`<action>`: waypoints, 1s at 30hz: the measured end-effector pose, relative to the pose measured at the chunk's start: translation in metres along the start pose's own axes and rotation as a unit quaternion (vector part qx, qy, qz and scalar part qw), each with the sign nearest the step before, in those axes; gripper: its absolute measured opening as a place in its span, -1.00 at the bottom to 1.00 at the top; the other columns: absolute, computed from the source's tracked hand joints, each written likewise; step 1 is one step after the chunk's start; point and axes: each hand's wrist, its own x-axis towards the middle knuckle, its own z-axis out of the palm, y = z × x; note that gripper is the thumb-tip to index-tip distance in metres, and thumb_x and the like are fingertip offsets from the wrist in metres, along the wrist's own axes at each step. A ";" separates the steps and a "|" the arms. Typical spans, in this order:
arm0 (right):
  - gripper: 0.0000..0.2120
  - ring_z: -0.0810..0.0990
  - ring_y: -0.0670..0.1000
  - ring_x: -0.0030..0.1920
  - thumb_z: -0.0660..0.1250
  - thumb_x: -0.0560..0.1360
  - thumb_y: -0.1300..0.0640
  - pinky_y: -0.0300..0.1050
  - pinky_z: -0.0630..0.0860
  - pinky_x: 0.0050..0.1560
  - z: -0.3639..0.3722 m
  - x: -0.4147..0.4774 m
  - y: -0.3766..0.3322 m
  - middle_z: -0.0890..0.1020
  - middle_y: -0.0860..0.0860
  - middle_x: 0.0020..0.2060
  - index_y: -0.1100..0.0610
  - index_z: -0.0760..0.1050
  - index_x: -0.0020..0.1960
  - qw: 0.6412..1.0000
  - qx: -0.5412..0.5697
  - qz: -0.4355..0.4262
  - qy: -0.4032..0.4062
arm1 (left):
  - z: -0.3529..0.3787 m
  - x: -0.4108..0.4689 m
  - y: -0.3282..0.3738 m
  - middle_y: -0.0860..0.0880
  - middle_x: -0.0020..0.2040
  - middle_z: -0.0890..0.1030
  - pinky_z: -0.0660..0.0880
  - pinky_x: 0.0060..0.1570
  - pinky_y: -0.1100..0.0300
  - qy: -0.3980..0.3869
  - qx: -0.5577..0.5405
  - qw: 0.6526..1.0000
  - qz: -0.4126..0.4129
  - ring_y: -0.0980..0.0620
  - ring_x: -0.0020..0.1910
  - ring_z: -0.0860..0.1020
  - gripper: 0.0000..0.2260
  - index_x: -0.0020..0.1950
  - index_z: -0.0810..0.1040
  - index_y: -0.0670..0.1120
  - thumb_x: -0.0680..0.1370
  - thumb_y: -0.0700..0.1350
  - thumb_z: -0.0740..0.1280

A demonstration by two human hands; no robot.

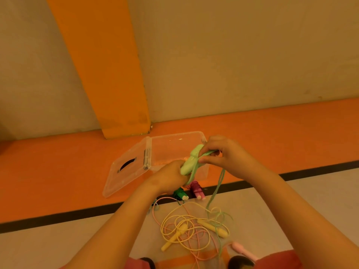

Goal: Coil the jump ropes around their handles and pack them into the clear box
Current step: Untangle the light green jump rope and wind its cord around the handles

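My left hand point(171, 174) grips a pair of light green jump-rope handles point(189, 164) above the near edge of the clear box point(174, 146). My right hand point(219, 154) pinches the green cord point(217, 188) against the handles; the cord hangs down to the floor. Two coiled ropes lie in front of the box: a dark green one point(180, 194) and a magenta one point(197, 189). On the floor lie a loose yellow rope point(182, 230) and a loose pink rope with its handle point(243, 250) at the lower right.
The box's hinged lid point(124, 169) lies open to the left on the orange floor strip. A black line point(58, 215) separates the orange strip from pale flooring. An orange pillar point(116, 94) and beige wall stand behind the box.
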 end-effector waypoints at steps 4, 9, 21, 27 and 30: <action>-0.85 0.43 -0.26 -0.13 0.49 0.34 0.07 -0.46 0.30 -0.12 0.000 -0.002 0.000 0.54 -0.14 -0.27 0.14 0.64 -0.18 1.000 0.007 -0.005 -0.023 | 0.004 -0.002 0.002 0.05 -0.28 0.47 0.35 -0.28 0.17 -0.023 0.050 0.998 0.033 0.04 -0.28 0.45 -0.87 -0.04 0.47 -0.10 0.48 -0.21 0.38; -0.92 0.53 -0.23 -0.25 0.54 0.30 0.19 -0.38 0.38 -0.22 -0.017 -0.008 -0.006 0.59 -0.13 -0.31 0.13 0.66 -0.23 0.978 0.127 0.119 -0.116 | 0.002 -0.011 0.009 0.13 -0.28 0.49 0.34 -0.33 0.22 -0.030 0.100 0.990 0.096 0.17 -0.32 0.43 -0.79 -0.06 0.48 0.00 0.42 -0.13 0.48; -0.81 0.59 -0.18 -0.27 0.47 0.27 0.34 -0.35 0.48 -0.20 -0.043 -0.015 -0.011 0.68 -0.06 -0.31 0.06 0.65 -0.27 0.924 0.288 0.181 -0.176 | 0.004 -0.035 0.024 0.07 -0.17 0.62 0.42 -0.29 0.23 -0.039 0.107 0.980 0.161 0.18 -0.24 0.53 -0.75 0.03 0.58 -0.04 0.40 -0.10 0.51; -0.81 0.64 -0.11 -0.27 0.43 0.27 0.38 -0.30 0.54 -0.22 -0.043 -0.019 -0.004 0.69 0.01 -0.29 0.11 0.67 -0.28 0.880 0.403 0.190 -0.163 | 0.008 -0.046 0.032 0.17 -0.23 0.60 0.44 -0.29 0.17 0.000 0.080 0.974 0.212 0.19 -0.24 0.54 -0.80 -0.04 0.56 0.10 0.42 -0.13 0.46; -0.81 0.63 -0.12 -0.33 0.45 0.28 0.39 -0.31 0.52 -0.31 -0.040 -0.021 -0.001 0.68 0.00 -0.33 0.11 0.66 -0.30 0.868 0.431 0.197 -0.147 | 0.010 -0.048 0.036 0.24 -0.25 0.56 0.42 -0.31 0.23 0.031 0.081 0.969 0.230 0.23 -0.25 0.52 -0.74 -0.06 0.51 0.23 0.42 -0.11 0.44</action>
